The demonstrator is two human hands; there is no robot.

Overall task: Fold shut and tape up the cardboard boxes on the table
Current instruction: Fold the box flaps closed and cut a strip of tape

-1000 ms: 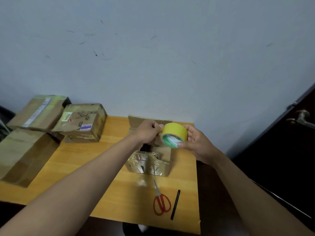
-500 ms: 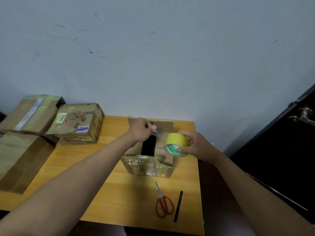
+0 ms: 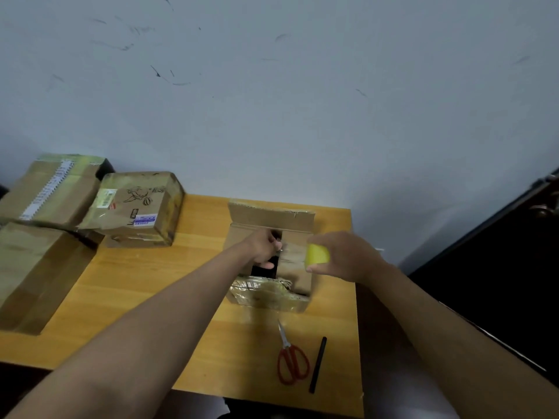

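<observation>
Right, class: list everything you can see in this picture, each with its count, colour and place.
open box: 1, brown, table's far middle, under both hands
taped boxes: 3, brown, table's left
tape roll: 1, yellow, in right hand, above open box
scissors: 1, red handles, near edge
pen: 1, black, right of scissors
table: 1, light wood
door: 1, dark, far right
left hand: pinches the tape end
right hand: grips tape roll

Dim, even light; soft blur; wide-angle edge distortion
</observation>
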